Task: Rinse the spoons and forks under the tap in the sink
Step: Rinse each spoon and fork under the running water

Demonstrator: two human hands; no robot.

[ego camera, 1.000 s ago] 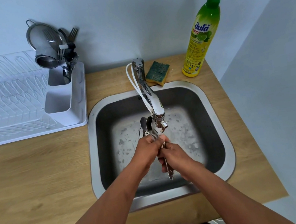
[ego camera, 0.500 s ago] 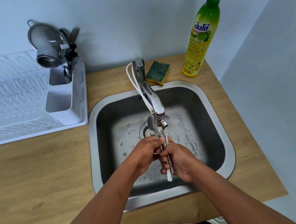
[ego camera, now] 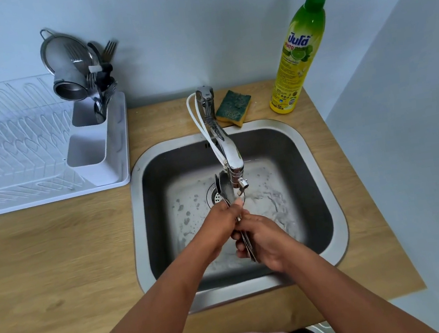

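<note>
A bundle of metal spoons and forks is held over the steel sink, its bowls just under the tap's spout. My right hand grips the handles, whose ends stick out below the fingers. My left hand is closed around the bundle's middle, touching the right hand. Foam and water cover the sink floor around the drain. Whether water runs from the spout is hard to see.
A white dish rack on the wooden counter at left holds a strainer, a metal cup and more cutlery in its caddy. A green-yellow sponge and a dish soap bottle stand behind the sink. A wall is close on the right.
Both hands slid the bundle back and forth under the spout; the spoon bowls now show again left of the spout and the handles stick out less than half a second ago.
</note>
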